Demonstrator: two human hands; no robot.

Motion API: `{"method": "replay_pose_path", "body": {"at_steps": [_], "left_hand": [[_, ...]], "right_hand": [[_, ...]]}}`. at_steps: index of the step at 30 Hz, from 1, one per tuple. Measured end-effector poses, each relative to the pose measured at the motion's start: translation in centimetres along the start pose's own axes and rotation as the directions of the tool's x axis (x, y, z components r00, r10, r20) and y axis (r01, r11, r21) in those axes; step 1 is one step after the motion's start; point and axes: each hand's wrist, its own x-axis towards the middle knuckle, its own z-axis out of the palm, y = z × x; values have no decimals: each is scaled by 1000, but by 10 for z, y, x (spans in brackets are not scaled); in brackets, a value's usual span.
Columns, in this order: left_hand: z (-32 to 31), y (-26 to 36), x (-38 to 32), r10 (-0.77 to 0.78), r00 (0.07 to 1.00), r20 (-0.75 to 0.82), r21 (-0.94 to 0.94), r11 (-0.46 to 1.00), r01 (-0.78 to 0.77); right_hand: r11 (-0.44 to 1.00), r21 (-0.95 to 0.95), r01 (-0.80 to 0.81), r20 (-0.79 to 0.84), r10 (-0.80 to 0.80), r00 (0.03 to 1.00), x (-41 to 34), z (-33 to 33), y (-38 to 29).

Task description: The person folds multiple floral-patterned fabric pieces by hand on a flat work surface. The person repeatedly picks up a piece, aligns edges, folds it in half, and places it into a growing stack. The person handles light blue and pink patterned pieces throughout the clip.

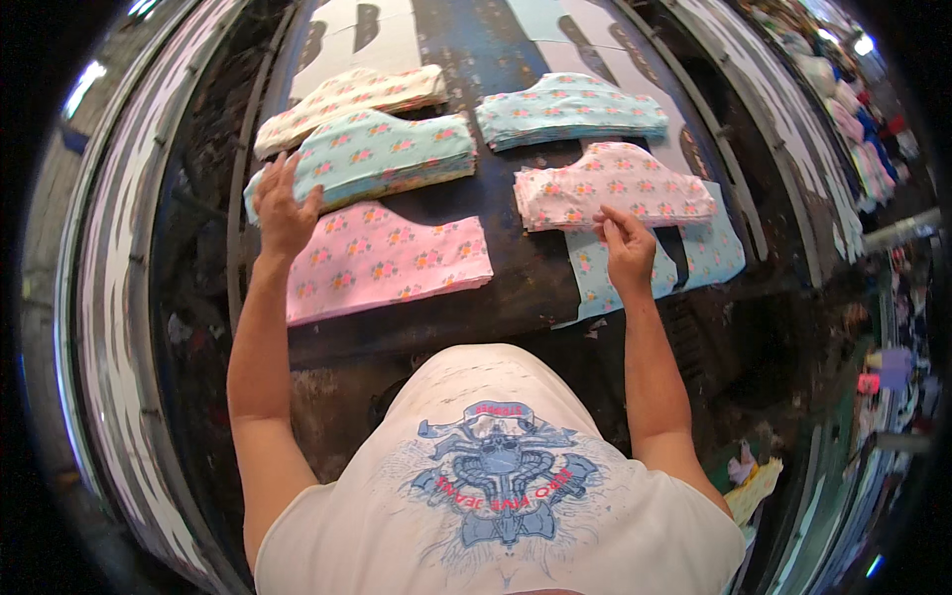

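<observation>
My left hand [284,204] lies with fingers spread over the left end of a mint stack of cut fabric pieces [387,152] printed with flowers. Just in front of that hand is a pink floral stack [390,256]; behind the mint one sits a cream floral stack [349,104]. On the right, my right hand [628,242] has its fingers curled together at the front edge of a pale pink floral stack [617,186]. Whether they pinch any cloth cannot be made out. Light blue floral cloth [710,249] shows beneath and in front of this stack.
A light blue floral stack [573,111] stands farther back on the dark worn table [513,268]. White layered fabric [387,37] with cut-out shapes extends along the far end. Metal rails [718,134] flank the table, and heaped cloth [863,141] lies at far right.
</observation>
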Motion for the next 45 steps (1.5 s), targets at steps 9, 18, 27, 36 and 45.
{"method": "replay_pose_path", "body": {"at_steps": [9, 18, 27, 36, 45], "left_hand": [[-22, 41, -89, -200, 979, 27, 44, 979, 199], [-52, 11, -181, -507, 860, 53, 98, 860, 501], [-60, -31, -186, -781, 615, 109, -9, 618, 786], [-75, -66, -163, -746, 515, 422, -56, 546, 836], [-64, -93, -163, -599, 603, 528, -319, 518, 794]], "right_hand": [[928, 157, -336, 504, 217, 836, -62, 37, 6], [848, 164, -504, 581, 330, 744, -62, 53, 10], [552, 387, -738, 496, 550, 672, -62, 83, -5], [485, 388, -784, 534, 574, 620, -60, 124, -24], [772, -91, -629, 454, 594, 664, -54, 184, -46]]}}
